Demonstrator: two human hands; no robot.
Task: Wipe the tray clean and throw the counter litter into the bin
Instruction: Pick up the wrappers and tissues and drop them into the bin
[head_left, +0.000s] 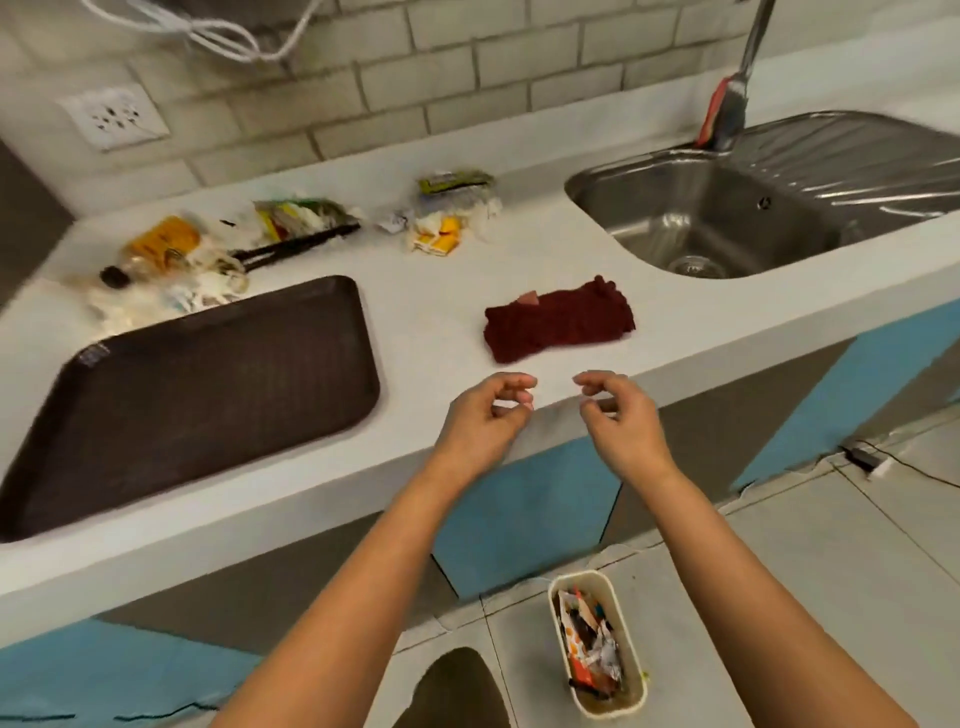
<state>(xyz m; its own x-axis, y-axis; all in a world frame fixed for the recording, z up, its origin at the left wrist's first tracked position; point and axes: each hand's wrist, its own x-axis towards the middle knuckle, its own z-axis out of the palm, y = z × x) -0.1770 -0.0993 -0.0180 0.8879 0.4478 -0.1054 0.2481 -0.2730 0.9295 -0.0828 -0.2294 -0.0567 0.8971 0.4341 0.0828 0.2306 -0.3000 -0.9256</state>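
Both hands hover over the front edge of the counter (426, 291), the left hand (485, 415) and the right hand (621, 415) close together with a small gap between them, fingers loosely curled inward and holding nothing, touching nothing. Below them, on the floor beside the cupboard front, stands a small white bin (631, 654), partly filled with wrappers, with bare tiles around it. On the counter just beyond the hands lies a folded dark red cloth (558, 325), near the front edge and apart from everything else, with bare white surface on all sides. To the left, the large dark brown tray (197, 400) sits tilted across the counter, its near corner reaching the front edge; its surface looks bare. Behind the tray, touching its far rim, is a heap of litter: a small bottle (150, 254) with an orange label lying on its side, crumpled white paper and black sticks (296, 244). Further back, toward the wall, sits a second pile of wrappers (447, 218), well apart from the cloth. At the far right the steel sink (717, 223) is set into the counter.
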